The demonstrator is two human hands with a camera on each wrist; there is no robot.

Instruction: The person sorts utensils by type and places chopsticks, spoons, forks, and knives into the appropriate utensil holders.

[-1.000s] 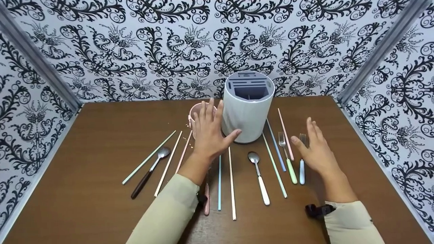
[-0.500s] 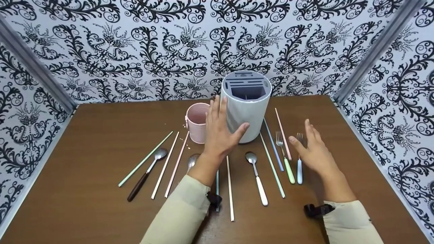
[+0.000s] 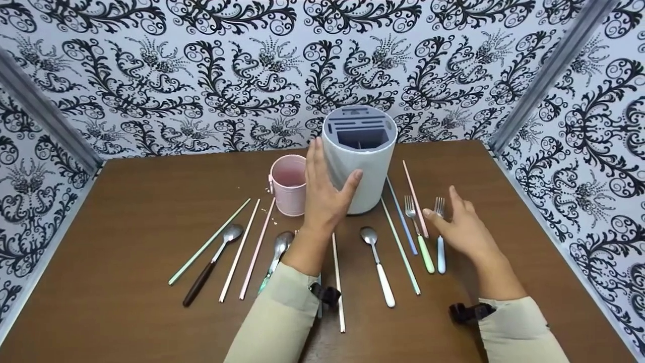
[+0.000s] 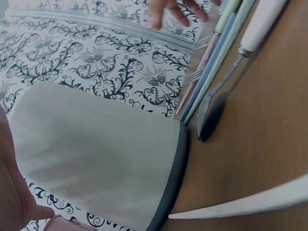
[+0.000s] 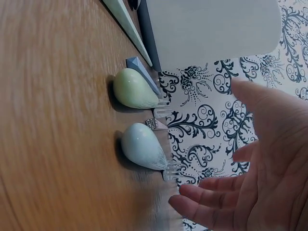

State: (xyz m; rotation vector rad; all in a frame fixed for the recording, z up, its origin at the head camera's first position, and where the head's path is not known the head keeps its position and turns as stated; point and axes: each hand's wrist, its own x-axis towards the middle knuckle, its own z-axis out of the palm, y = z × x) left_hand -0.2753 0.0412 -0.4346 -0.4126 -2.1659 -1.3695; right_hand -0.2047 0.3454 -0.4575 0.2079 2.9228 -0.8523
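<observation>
My left hand point(image 3: 322, 194), fingers straight and thumb spread, is at the left side of a tall white cutlery holder point(image 3: 370, 179). I cannot tell if it touches the wall. Just left of that hand stands a pink cup point(image 3: 289, 194), partly covered by it. My right hand point(image 3: 466, 229) hovers with spread, slightly bent fingers and holds nothing. Nearest to it are a blue-handled fork point(image 3: 441, 254) and a green-handled fork point(image 3: 426, 254). The holder's grey top has slots and a larger compartment. My left forearm hides part of a spoon point(image 3: 282, 245) and a chopstick.
Left on the wooden table point(image 3: 126, 227) lie several chopsticks and a dark-handled spoon point(image 3: 196, 282). A white-handled spoon point(image 3: 384, 285), a pink chopstick point(image 3: 415, 199) and a blue chopstick point(image 3: 403, 219) lie further right. Patterned walls point(image 3: 242, 75) enclose the back and sides.
My left hand has moved right, from in front of the pink cup to the holder's left side, uncovering most of the cup. The right hand is nearly still. The view has shifted slightly.
</observation>
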